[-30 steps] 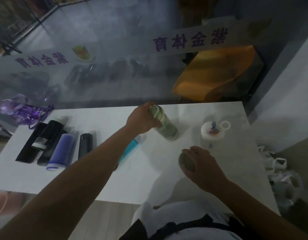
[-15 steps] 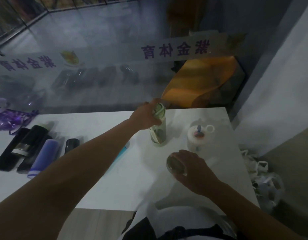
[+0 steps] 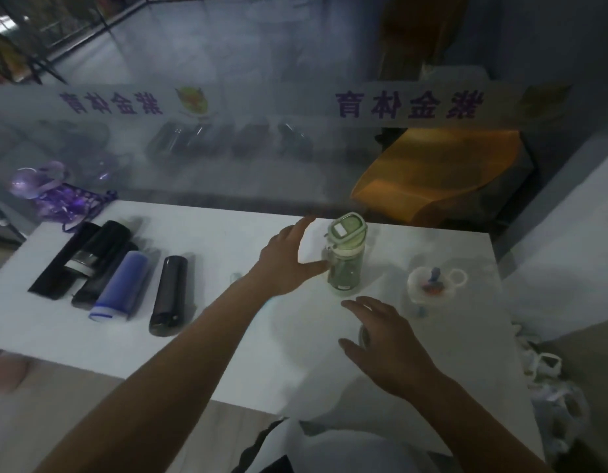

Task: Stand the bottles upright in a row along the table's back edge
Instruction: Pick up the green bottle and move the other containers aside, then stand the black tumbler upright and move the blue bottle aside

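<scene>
A pale green bottle with a flip lid stands upright near the back edge of the white table. My left hand is just left of it, fingers spread, thumb tip at the bottle's side. My right hand lies with fingers extended over a dark bottle, which is mostly hidden. Two black bottles, a blue bottle and a dark grey bottle lie side by side on the left. A white round bottle with a loop handle sits at the right.
A glass wall with a frosted lettered band runs right behind the table. A purple bag sits at the back left corner. White plastic bags lie on the floor to the right. My left forearm crosses the table's middle.
My left hand tipped the green bottle upright, then let go and opened beside it. My right hand's grip on the dark bottle's end has loosened. The camera swung left.
</scene>
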The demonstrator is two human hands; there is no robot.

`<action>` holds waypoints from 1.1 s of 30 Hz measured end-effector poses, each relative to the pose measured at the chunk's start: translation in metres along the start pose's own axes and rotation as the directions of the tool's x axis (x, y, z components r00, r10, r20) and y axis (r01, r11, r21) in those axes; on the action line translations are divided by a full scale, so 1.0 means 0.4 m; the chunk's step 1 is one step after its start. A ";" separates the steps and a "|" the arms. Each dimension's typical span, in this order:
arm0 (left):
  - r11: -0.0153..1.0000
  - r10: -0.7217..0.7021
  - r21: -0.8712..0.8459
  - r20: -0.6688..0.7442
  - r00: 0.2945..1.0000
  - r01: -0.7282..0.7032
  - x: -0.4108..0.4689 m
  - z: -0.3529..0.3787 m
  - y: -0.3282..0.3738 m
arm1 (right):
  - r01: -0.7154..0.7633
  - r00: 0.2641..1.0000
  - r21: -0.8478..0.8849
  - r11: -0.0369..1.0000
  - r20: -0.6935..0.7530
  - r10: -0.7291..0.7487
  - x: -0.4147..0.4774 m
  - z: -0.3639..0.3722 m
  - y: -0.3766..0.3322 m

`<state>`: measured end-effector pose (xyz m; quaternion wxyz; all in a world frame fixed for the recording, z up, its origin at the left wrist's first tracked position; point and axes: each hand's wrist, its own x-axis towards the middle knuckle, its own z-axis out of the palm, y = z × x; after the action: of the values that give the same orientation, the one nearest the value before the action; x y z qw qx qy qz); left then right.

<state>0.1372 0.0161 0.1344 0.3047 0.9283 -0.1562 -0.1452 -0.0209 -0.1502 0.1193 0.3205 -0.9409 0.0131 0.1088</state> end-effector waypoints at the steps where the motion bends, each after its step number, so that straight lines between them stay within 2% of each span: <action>1: 0.999 -0.036 0.015 -0.042 0.998 0.036 -0.041 0.003 -0.025 | 0.007 1.000 -0.008 1.000 -0.003 -0.007 0.011 0.012 -0.012; 5: 0.984 -0.181 -0.025 -0.196 0.964 0.179 -0.216 0.045 -0.161 | 0.015 0.999 0.009 1.000 0.046 -0.015 0.053 0.079 -0.068; 11: 0.875 -0.456 0.104 -0.153 0.877 0.473 -0.368 0.054 -0.379 | 0.071 0.974 -0.029 0.997 0.218 -0.063 0.113 0.201 -0.149; 18: 0.850 -0.499 0.099 -0.166 0.851 0.518 -0.359 -0.031 -0.580 | 0.140 0.960 -0.247 0.959 0.270 -0.071 0.218 0.343 -0.286; 22: 0.876 -0.476 0.011 -0.139 0.869 0.482 -0.318 -0.100 -0.687 | 0.331 0.910 -0.456 0.826 0.387 -0.151 0.276 0.444 -0.369; 25: 0.899 -0.436 0.003 -0.085 0.896 0.438 -0.290 -0.125 -0.749 | 0.470 0.876 -0.589 0.657 0.405 -0.264 0.336 0.497 -0.407; 28: 0.931 -0.362 0.035 -0.034 0.932 0.363 -0.266 -0.134 -0.803 | 0.529 0.848 -0.683 0.503 0.451 -0.279 0.397 0.537 -0.424; 33: 0.971 -0.224 0.087 0.017 0.974 0.222 -0.249 -0.130 -0.860 | 0.565 0.825 -0.769 0.297 0.523 -0.216 0.441 0.577 -0.456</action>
<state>0.1351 0.3444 -0.0183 0.2446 0.9500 -0.0610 -0.1842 0.1231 0.1425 0.0134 -0.2250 -0.9004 -0.3333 0.1663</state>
